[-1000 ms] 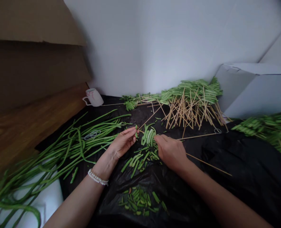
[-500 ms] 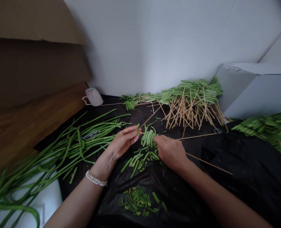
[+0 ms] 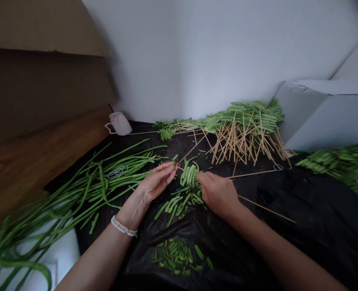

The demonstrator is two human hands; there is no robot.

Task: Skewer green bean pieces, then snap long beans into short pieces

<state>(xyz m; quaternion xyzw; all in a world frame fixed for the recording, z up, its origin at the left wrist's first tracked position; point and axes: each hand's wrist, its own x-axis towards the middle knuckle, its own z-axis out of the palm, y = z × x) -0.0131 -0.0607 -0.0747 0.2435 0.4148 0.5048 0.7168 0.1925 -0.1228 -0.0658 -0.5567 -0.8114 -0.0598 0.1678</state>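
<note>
My left hand (image 3: 158, 180) pinches a short cut piece of green long bean (image 3: 174, 158) between thumb and fingertips, at the tip of a thin wooden skewer (image 3: 181, 168). A row of cut bean pieces (image 3: 189, 174) is threaded side by side on this skewer. Just right of the row, my right hand (image 3: 218, 194) is closed around the skewer, whose shaft is mostly hidden by the fingers. Loose cut bean pieces (image 3: 174, 206) lie below the hands on the black plastic sheet (image 3: 142, 258). Long uncut beans (image 3: 88, 194) spread to the left of my left hand.
A pile of filled bean skewers (image 3: 245, 121) lies along the white wall, with another pile (image 3: 345, 165) at far right. Short bean ends (image 3: 175, 256) lie near the front. A mug (image 3: 119, 123) stands back left, a white box (image 3: 333, 109) back right, a loose skewer (image 3: 266, 208) at right.
The bean piece in my left fingertips has tipped over from nearly upright to leaning right. My right hand and the threaded row stay almost where they were.
</note>
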